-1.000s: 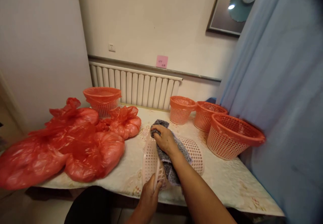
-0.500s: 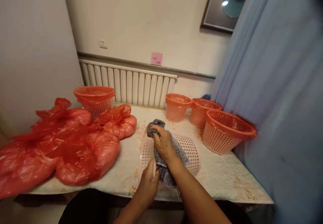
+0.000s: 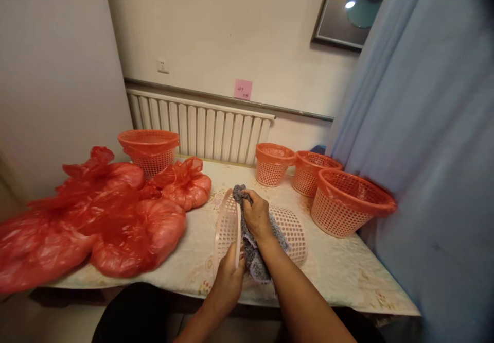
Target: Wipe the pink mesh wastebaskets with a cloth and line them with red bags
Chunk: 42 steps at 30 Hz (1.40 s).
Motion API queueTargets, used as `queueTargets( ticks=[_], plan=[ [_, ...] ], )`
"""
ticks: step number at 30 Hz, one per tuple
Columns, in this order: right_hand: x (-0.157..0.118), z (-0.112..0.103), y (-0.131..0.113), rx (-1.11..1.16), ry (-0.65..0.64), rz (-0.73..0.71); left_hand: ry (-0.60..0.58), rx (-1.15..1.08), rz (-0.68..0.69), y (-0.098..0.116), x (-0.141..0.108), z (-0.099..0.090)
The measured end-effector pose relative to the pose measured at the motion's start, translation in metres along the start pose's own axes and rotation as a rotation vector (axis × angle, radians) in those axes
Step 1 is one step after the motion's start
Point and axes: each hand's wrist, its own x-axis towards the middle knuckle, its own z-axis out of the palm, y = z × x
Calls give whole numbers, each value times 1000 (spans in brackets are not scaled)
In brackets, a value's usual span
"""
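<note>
A pale pink plastic basket (image 3: 290,231) with a perforated wall lies on its side on the table, its mouth toward the left. My left hand (image 3: 228,276) grips the near part of its rim, thumb inside and fingers round the outside. A grey cloth (image 3: 258,260) with a purple edge is bunched in my right hand (image 3: 258,214), which presses it against the far part of the rim. The rest of the cloth hangs down over the basket's outer side, partly hidden by my right wrist.
Several knotted red plastic bags (image 3: 139,240) fill the table's left side. Behind them stands a red-lined basket (image 3: 150,160). To the right are three more lined baskets (image 3: 339,217), beside a blue curtain (image 3: 432,152). A white radiator (image 3: 208,126) runs along the wall.
My right hand has shifted slightly with the cloth along the rim, uncovering more of the basket's mouth. The view has turned a little. My left hand keeps its grip.
</note>
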Motion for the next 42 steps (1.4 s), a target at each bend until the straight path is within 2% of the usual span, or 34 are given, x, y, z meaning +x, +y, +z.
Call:
queueTargets(
  ticks=[7,10,13,21,26,29,32,38,40,42],
  plan=[
    [14,-8,7,-304,-169,-134,18,28,-18,1,2,-1],
    [15,-23,21,-355,-210,-153,31,74,-42,3,-1,0],
    [12,-43,45,-405,-218,-134,30,85,-61,4,-3,0],
    [-11,-104,111,-493,-55,43,-7,93,-24,1,-2,-2],
    [-31,-112,124,-480,159,172,-20,102,-4,-6,-1,-6],
    [-41,-102,113,-463,253,214,-52,89,17,-11,0,-10],
    [-51,-82,85,-375,245,156,-71,91,13,-14,1,-12],
    [-81,-29,3,-78,50,-54,-54,47,76,-16,4,-6],
    [-89,-18,-17,-24,9,-90,-35,20,114,-19,3,-5],
    [-93,-13,-25,-7,-18,-129,-13,2,137,-22,3,-4]
  ],
)
